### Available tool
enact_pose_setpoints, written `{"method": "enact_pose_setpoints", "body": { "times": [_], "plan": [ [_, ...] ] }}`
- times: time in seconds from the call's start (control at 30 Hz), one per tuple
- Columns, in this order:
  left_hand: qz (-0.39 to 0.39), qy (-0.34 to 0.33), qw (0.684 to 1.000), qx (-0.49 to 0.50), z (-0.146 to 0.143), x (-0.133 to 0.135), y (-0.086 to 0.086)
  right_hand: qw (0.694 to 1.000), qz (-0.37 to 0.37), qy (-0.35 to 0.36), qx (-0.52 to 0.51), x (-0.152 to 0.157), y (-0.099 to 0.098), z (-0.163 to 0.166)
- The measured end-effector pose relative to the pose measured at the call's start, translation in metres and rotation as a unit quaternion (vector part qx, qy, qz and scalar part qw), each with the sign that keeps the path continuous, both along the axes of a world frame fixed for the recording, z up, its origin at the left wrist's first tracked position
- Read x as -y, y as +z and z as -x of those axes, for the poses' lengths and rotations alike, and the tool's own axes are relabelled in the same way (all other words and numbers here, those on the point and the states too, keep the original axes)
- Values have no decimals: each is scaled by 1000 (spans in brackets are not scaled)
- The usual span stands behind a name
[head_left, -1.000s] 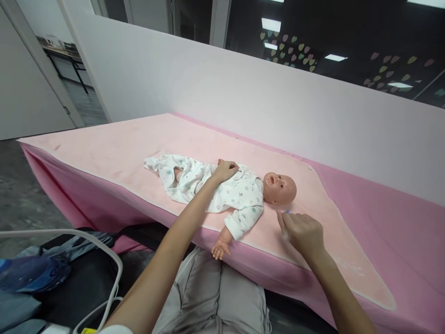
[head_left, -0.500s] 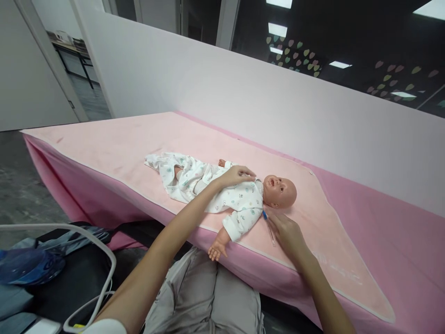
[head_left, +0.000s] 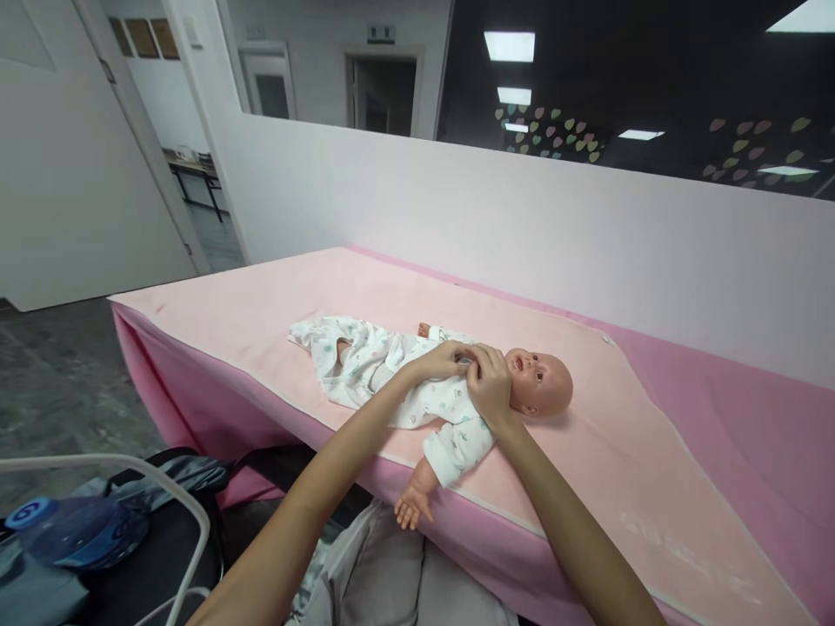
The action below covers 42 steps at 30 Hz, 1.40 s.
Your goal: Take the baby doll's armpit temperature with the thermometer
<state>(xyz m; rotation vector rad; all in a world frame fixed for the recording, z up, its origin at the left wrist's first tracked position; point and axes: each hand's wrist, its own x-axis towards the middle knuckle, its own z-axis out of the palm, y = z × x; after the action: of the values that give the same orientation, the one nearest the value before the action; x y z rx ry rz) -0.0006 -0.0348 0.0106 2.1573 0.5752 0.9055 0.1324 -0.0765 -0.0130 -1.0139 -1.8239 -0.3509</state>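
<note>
A baby doll (head_left: 540,384) lies on its back, head to the right, in a white patterned shirt (head_left: 438,402) and trousers (head_left: 356,349). My left hand (head_left: 442,358) rests on the doll's upper chest, its fingers bent at the shirt front. Against it, at the collar, my right hand (head_left: 488,379) is closed with curled fingers. Both hands' fingertips meet and hide whatever is between them. The doll's near arm (head_left: 417,491) hangs over the table edge, palm up. No thin blue-tipped stick shows now; my right hand or forearm may cover it.
A pale pink mat (head_left: 606,469) covers the pink-draped table (head_left: 731,369) along a white wall (head_left: 365,191). At lower left, a blue-capped bottle (head_left: 78,530) lies on a black seat (head_left: 173,565), with a white curved tube (head_left: 189,496) in front.
My right hand has moved from beside the blue-tipped stick by the doll's shoulder up to its collar, meeting my left hand. The stick is out of sight. The camera view has shifted.
</note>
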Motion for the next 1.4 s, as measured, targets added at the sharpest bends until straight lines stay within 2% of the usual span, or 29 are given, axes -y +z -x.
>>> {"method": "enact_pose_setpoints", "body": {
  "times": [0.13, 0.43, 0.73, 0.9, 1.03, 1.27, 1.4],
  "plan": [
    [21, -16, 1000, -7, 0, 0, 0, 999, -26, -6, -21, 4, -9, -5],
    [43, 10, 999, 25, -2, 1, 1, 1000, -27, -8, -14, 6, -7, -4],
    [81, 21, 996, -4, 3, 2, 5, 997, -4, 58, -42, 2, -12, -7],
    [47, 50, 997, -34, 4, 1, 2, 997, -8, 53, -52, 2, -14, -6],
    [27, 39, 998, -38, 4, 1, 1, 998, -12, 39, -52, 2, -15, -5],
    [36, 23, 999, -24, 5, 1, 3, 998, -23, 29, -59, 2, -17, -4],
    [32, 37, 999, -20, 3, 2, 2, 997, -25, 28, -63, 3, -16, -3]
  ]
}}
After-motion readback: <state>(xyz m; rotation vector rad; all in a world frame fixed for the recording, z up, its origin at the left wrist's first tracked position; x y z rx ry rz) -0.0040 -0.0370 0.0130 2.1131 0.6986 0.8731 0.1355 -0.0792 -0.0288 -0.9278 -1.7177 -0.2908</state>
